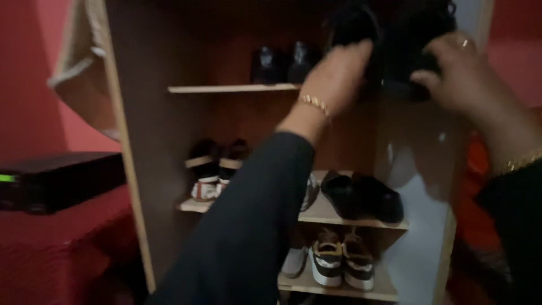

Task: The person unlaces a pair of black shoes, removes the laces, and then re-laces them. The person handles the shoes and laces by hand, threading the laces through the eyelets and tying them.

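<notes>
1. At the far left, a flat black box [62, 181] with a small green light is sitting on a surface draped in red cloth [51, 248], against a red wall.
2. Just right of it, the wooden shoe cabinet [121, 141] is standing open, and a pale cloth [84, 68] is hanging over its upper left corner.
3. On the top shelf [231, 88], a pair of dark shoes [285, 62] is sitting toward the back.
4. On the middle shelf, a pair of sandals with pale straps [213, 169] is resting at the left, and a pair of black flat shoes [364, 195] is lying at the right.
5. On the bottom shelf, a pair of white, yellow and dark sneakers [341, 260] is standing, with another pale shoe [294, 261] just to its left, partly hidden by your sleeve.
6. Your left hand [337, 73], with a gold bracelet at the wrist, is reaching up to the top shelf level and pressing its fingers against the left side of a black shoe [395, 39]; the fingers are curling onto it rather than spreading.
7. The black shoe is being held high at the upper right of the cabinet, between both hands; its shape is blurred and dark.
8. Your right hand [460, 70], wearing a ring, is gripping the shoe's right side, fingers closing around it.
</notes>
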